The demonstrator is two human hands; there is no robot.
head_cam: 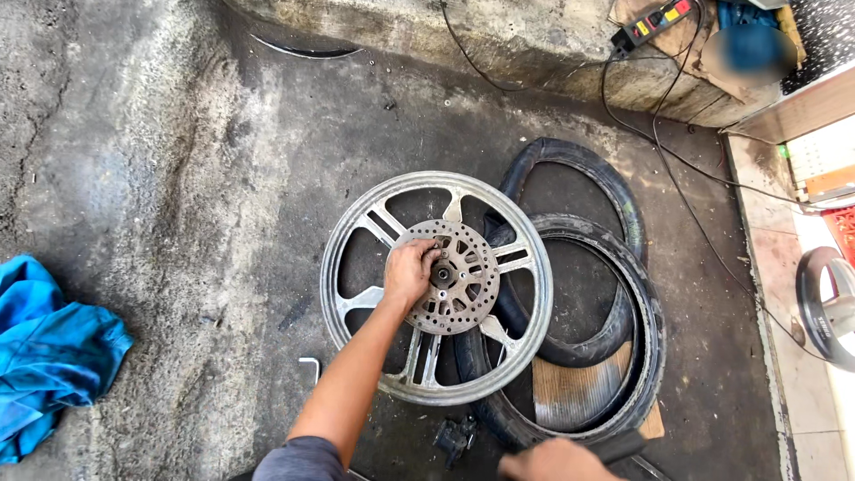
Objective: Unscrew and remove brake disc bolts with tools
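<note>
Left hand (410,272) has its grip closed over the hub of the brake disc (452,276) on one silver wheel rim (356,233), which lies flat on the floor, propped on two black tyres (623,294). Right hand (554,461) clasps a dark handle (most of it hidden). The propped rim could rock or slide, pinching fingers.
</note>
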